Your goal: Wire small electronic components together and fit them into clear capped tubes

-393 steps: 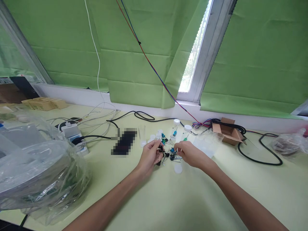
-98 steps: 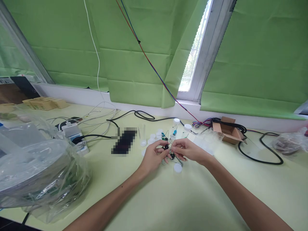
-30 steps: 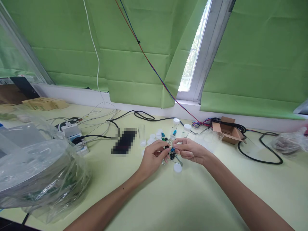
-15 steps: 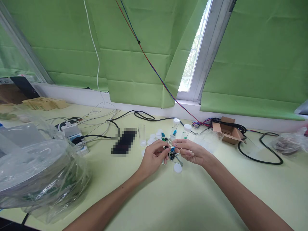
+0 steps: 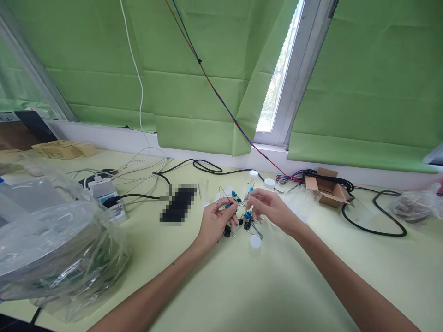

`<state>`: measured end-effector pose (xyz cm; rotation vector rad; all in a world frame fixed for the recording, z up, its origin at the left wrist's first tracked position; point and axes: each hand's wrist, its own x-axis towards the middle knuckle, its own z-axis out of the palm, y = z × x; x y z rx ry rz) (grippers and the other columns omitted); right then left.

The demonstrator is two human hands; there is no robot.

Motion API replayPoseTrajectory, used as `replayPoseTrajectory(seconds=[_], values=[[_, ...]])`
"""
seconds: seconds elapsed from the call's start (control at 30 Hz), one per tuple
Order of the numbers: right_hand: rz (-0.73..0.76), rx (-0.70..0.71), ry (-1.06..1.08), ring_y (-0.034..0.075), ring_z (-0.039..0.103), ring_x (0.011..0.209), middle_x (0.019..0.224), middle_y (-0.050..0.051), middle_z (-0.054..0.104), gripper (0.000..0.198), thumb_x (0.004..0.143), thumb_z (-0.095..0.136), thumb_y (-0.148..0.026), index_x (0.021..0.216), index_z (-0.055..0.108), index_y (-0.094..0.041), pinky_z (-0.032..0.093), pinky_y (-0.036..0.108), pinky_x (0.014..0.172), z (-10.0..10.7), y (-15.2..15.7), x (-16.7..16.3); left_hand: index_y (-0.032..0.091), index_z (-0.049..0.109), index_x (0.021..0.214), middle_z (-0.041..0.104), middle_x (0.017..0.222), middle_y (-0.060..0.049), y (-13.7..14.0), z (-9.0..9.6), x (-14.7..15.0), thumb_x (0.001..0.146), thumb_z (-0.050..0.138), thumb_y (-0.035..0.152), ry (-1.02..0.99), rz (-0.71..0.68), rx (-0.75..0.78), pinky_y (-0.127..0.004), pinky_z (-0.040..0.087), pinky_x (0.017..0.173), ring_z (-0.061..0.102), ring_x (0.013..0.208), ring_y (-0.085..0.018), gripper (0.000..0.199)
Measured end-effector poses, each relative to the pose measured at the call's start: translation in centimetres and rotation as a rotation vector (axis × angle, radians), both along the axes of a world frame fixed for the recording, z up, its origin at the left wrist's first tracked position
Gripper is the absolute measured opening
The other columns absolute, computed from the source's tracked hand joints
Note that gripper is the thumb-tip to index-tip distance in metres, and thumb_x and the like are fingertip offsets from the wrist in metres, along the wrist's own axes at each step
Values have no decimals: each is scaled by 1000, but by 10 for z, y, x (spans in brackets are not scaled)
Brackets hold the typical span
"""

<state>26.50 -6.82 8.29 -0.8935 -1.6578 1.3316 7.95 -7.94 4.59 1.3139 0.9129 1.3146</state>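
Observation:
My left hand (image 5: 218, 218) is closed in a pinch on a thin bent wire piece (image 5: 220, 190), whose upper end rises above the fingers. Around those fingers lie small blue and black parts; which of them belong to the wire is hard to make out. My right hand (image 5: 272, 208) hovers over the pile of small parts (image 5: 248, 223), its fingers curved downward and apart. Directly below its fingertips is a blue piece (image 5: 248, 215), and I cannot tell whether they touch it. A white cap (image 5: 255, 242) sits just in front of the pile.
Behind the hands stand clear tubes with white caps (image 5: 253, 175). An open cardboard box (image 5: 327, 189) and black cable (image 5: 375, 234) are at the right. To the left are a pixelated dark object (image 5: 178, 204), a power strip (image 5: 116, 207) and a bagged spool (image 5: 62, 240).
My hands have moved apart. The left has shifted slightly left with the wire piece now showing above it, while the right has turned palm-down over the pile.

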Motion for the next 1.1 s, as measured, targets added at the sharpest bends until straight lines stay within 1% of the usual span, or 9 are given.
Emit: replayPoseTrajectory(seconds=[0.1,0.23,0.33,0.43,0.57,0.7,0.87,1.0,1.1], values=[[-92,165,-121,12,55,53,78,1,63,27,85,65,-47,88,62,-20,45,27,52,-3,1,-1,17,63,87,62,53,3,0,1,0,79,70,41,4,11,-4,-25,46,48,55,40,-11,27],[-184,342,-244,13,54,53,67,0,61,22,89,60,-42,81,63,-22,44,28,55,-6,1,-1,17,63,86,61,52,3,-1,1,0,79,70,39,15,22,19,-24,46,47,55,40,-11,24],[-193,412,-291,14,55,53,62,0,59,25,91,56,-39,75,62,-21,42,27,55,-4,0,-1,17,64,85,59,55,4,-2,1,1,80,70,37,21,36,47,-24,47,46,55,41,-11,22],[-199,437,-307,13,53,51,59,-1,57,27,93,54,-38,72,61,-21,41,26,54,-2,-2,-1,17,65,83,59,62,2,-3,1,2,79,71,35,15,56,85,-23,47,45,57,45,-10,20],[-205,410,-298,12,50,48,55,-2,55,28,93,54,-37,70,60,-21,41,26,53,-3,-3,-2,17,67,86,59,69,1,-3,0,2,80,70,34,36,71,124,-22,48,46,58,48,-10,18],[-207,369,-265,11,48,46,54,-2,55,29,92,55,-36,68,59,-21,40,25,51,-6,-2,-3,18,68,92,60,80,-1,-2,-4,0,83,68,32,65,82,183,-22,49,46,59,50,-9,17],[-165,260,-153,9,47,44,59,-2,57,31,91,58,-40,68,57,-19,38,24,47,-8,-1,-3,17,70,95,58,90,-3,-1,-8,1,85,66,31,88,87,248,-22,50,46,59,51,-8,17],[-128,181,-97,8,42,41,54,-3,54,35,88,60,-45,66,55,-18,34,23,44,-6,0,-3,18,71,94,59,95,-4,-1,-9,0,86,65,30,110,94,300,-22,50,44,60,51,-8,16],[-97,95,-77,7,39,39,52,-4,52,38,85,62,-48,64,54,-17,29,23,42,-3,-1,-3,19,71,95,59,95,-4,-1,-10,0,87,64,29,137,96,334,-22,51,45,60,53,-8,15]])
